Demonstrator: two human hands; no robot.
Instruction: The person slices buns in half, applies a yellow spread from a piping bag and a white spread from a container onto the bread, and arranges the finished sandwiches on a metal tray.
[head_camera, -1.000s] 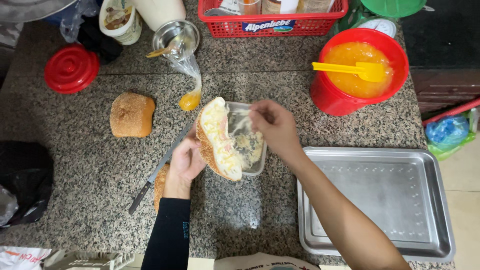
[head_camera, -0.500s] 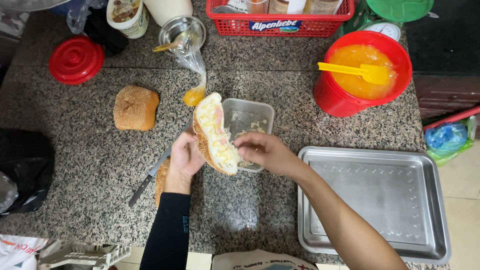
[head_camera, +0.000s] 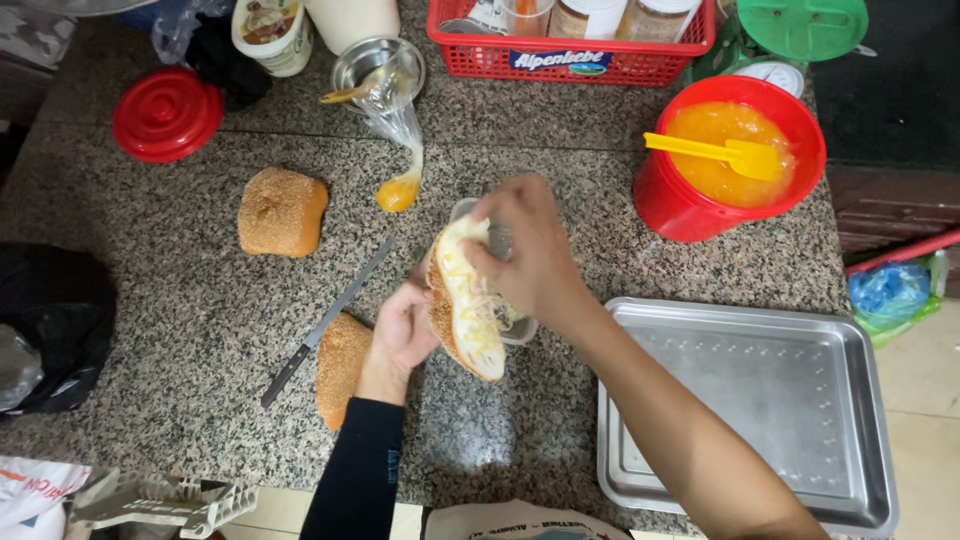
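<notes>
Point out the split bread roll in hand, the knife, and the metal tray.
split bread roll (head_camera: 468, 318): head view, on its filled cut face.
knife (head_camera: 330, 320): head view, on the middle of the blade.
metal tray (head_camera: 750, 400): head view, on its bare floor.

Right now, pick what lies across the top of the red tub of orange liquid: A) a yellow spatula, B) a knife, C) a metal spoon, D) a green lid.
A: a yellow spatula rests across the red tub, over the orange liquid.
</notes>
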